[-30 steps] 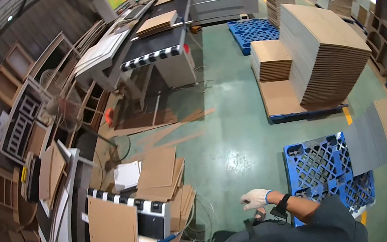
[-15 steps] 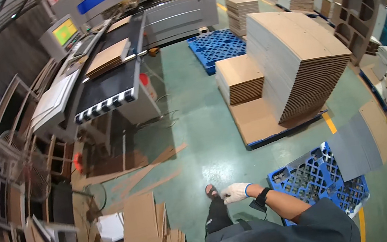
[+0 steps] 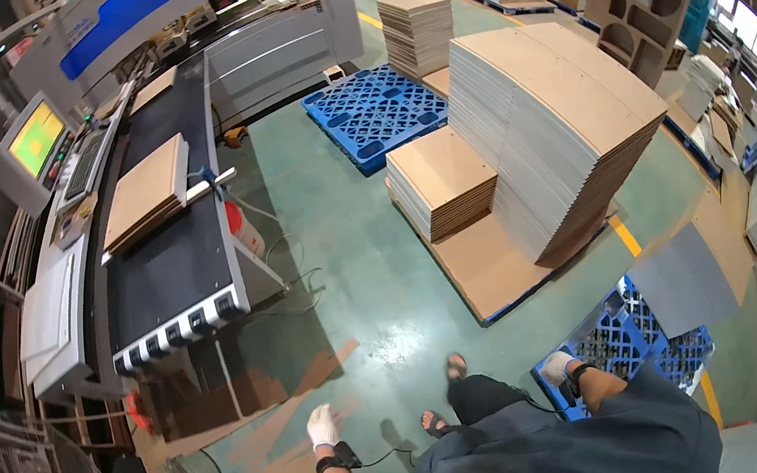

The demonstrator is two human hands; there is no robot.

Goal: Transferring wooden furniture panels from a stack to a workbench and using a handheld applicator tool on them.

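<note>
1. Overhead, the head view looks down on a glossy green workshop floor (image 3: 356, 280) that carries stacks of flat brown cardboard.
2. Left hand (image 3: 321, 426) wears a white knit glove with a dark band at the wrist; it hangs empty above the floor, fingers loosely together, near torn cardboard scraps (image 3: 264, 453).
3. Right hand (image 3: 555, 368), gloved alike, is loosely curled and holds nothing that shows; it hangs just over the edge of a blue plastic pallet (image 3: 653, 342) with a lattice grid top.
4. A grey flat sheet (image 3: 687, 277) lies across that pallet.
5. Ahead stands a tall stack of large corrugated sheets (image 3: 558, 119), its layered edges ribbed, beside a lower stack (image 3: 443, 177) on the same base board.
6. A second blue pallet (image 3: 368, 109) lies bare beyond.
7. At left, a black conveyor belt (image 3: 169, 260) with a striped end bears a small pile of boards (image 3: 143, 189), next to a green-lit monitor (image 3: 36, 137).
</note>
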